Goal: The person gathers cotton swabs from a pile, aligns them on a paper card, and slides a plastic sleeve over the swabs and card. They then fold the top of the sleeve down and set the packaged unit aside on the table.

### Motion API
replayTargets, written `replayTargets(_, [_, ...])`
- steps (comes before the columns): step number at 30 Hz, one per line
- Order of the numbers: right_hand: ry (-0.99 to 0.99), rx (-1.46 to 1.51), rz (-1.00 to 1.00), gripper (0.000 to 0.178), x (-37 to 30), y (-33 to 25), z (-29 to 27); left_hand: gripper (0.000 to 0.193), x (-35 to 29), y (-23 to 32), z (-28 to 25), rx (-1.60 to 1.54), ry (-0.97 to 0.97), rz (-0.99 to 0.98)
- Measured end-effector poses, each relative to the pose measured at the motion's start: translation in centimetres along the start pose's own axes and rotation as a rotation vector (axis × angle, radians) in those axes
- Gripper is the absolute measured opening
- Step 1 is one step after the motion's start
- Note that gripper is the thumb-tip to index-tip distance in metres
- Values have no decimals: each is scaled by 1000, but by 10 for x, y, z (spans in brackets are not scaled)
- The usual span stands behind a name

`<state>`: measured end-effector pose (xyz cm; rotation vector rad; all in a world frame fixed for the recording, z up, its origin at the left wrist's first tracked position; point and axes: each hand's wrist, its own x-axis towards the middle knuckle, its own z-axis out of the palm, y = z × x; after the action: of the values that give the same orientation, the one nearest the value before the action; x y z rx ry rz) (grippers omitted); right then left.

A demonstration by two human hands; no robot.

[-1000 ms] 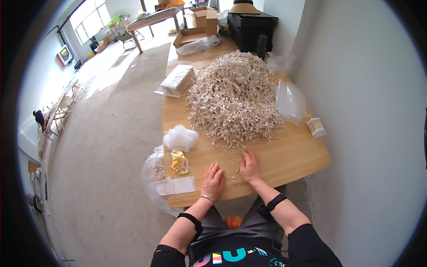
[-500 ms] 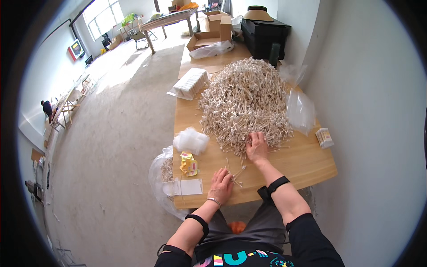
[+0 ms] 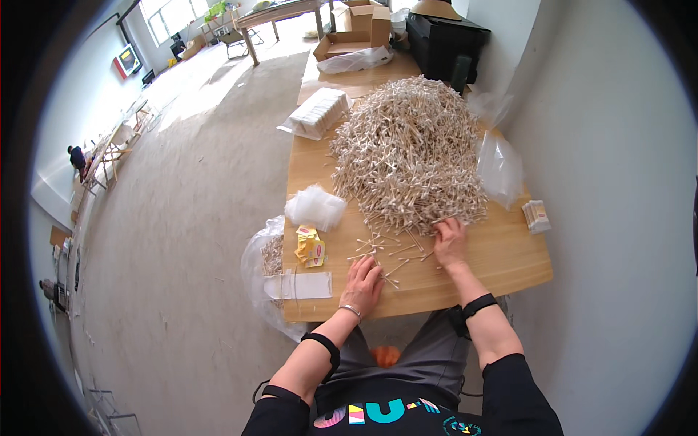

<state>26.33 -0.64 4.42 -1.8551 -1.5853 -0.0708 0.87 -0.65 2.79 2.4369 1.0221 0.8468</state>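
A large heap of cotton swabs (image 3: 407, 149) covers the middle of the wooden table. At its near right edge, my right hand (image 3: 451, 243) has its fingers bent and drawn together on some swabs; exactly how many is hidden. My left hand (image 3: 361, 285) lies palm down close to the table's front edge, fingers stretched out, tips touching a few strays. Between the two hands, loose swabs (image 3: 409, 251) are scattered on the wood.
Left of the heap lie a bag of white packs (image 3: 318, 112), crumpled clear plastic (image 3: 315, 207), yellow cards (image 3: 310, 247) and a white strip (image 3: 313, 285). To the right are a clear bag (image 3: 499, 171), a small pack (image 3: 536, 216) and the wall. Behind stand a cardboard box (image 3: 349, 43) and black case (image 3: 445, 47).
My right hand has moved right along the heap's near edge, and its fingers have drawn in. More loose swabs lie between the hands. My left hand stays nearly in place. The whole view has shifted slightly.
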Motion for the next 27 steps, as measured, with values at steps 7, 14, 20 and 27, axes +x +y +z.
replayTargets(7, [26, -163, -31, 23, -15, -75, 4, 30, -3, -4, -3, -7, 44, -1])
replayTargets(14, [-175, 109, -111, 19, -14, -101, 61, 21, -3, 0, 2, -79, 112, -12])
replayTargets(20, [-40, 22, -99, 8, -24, -61, 48, 18, -7, -5, 2, -76, 86, -11])
replayTargets(27, [-139, 166, -56, 7, -43, -72, 29, 45, -4, 2, -2, -65, 96, -98])
